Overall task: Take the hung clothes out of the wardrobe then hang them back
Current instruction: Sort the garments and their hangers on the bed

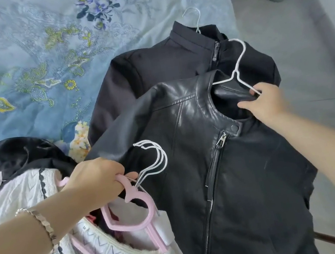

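The taking-out half looks done: the clothes lie on the bed (16, 52), and gathering them for rehanging seems underway, with no wardrobe in view. The left hand (97, 178) has its grip curled round a pink hanger (133, 219) and several white wire hangers (156, 157) carrying white knit tops (18, 196). The right hand (266, 101) pinches the white hanger (238, 64) at the leather jacket (223, 161) collar. A black zip jacket (163, 65) lies beneath, not yet picked up. Open bed lies beyond; the grey strip (315, 46) at right is possibly floor.
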Demonstrator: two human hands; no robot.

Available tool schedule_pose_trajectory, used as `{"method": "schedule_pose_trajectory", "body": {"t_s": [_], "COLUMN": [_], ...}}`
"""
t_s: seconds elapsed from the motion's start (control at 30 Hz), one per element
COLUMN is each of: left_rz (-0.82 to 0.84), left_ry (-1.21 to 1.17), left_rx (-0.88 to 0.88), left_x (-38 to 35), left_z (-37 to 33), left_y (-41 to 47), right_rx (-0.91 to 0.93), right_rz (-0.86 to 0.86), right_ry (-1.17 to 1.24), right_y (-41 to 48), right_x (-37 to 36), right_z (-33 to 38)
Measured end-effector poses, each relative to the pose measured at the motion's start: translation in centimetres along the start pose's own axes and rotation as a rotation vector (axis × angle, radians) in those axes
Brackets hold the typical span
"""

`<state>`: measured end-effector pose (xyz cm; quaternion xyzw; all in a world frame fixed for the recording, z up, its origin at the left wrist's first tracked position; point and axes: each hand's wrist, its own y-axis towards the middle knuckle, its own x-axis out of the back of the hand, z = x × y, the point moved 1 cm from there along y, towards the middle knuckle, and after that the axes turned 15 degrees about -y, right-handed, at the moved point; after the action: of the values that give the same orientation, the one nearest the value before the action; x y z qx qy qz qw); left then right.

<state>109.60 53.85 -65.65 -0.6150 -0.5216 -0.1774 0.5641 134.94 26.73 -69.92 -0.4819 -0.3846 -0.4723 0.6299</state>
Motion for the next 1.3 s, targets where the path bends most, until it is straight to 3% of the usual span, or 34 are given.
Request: {"method": "schedule_pose_trajectory", "body": {"t_s": [0.1, 0.23, 0.43, 0.63, 0.73, 0.87, 0.93, 1.03, 1.13, 1.3], "left_rz": [-0.02, -0.145, -0.263, -0.268, -0.252, -0.267, -0.315, -0.38, -0.285, -0.34], "left_ry": [-0.063, -0.16, -0.197, -0.228, -0.233, -0.252, -0.239, -0.273, -0.28, -0.37], "left_rx": [-0.036, -0.028, 0.047, 0.04, 0.047, 0.037, 0.01, -0.072, -0.18, -0.191], "left_x": [1.1, 3.7, 6.5, 7.1, 6.5, 5.3, 5.2, 5.4, 5.2, 4.3], "left_z": [0.4, 1.2, 1.2, 1.3, 1.5, 1.7, 1.9, 2.8, 3.4, 4.5], "left_y": [-1.6, -3.2, -4.4, -4.8, -4.8, -5.1, -5.8, -7.9, -11.3, -17.6], "right_rx": [-0.057, 0.05, 0.026, 0.125, 0.139, 0.182, 0.259, 0.291, 0.319, 0.211], "right_rz": [-0.188, -0.407, -0.14, -0.281, -0.099, -0.002, 0.039, 0.277, 0.503, 0.604], "right_ry": [0.066, -0.046, 0.054, 0.037, -0.235, -0.277, -0.349, -0.317, -0.317, -0.351], "right_y": [-2.0, -4.2, -2.9, 3.1, 4.2, 0.3, -3.6, -10.2, -17.0, -28.0], "right_x": [3.1, 8.6, 11.4, 16.9, 17.3, 11.3, 7.9, 4.4, 3.1, 2.5], "right_z": [0.1, 1.9, 4.4, 11.0, 14.2, 14.0, 12.2, 9.1, 7.0, 5.1]}}
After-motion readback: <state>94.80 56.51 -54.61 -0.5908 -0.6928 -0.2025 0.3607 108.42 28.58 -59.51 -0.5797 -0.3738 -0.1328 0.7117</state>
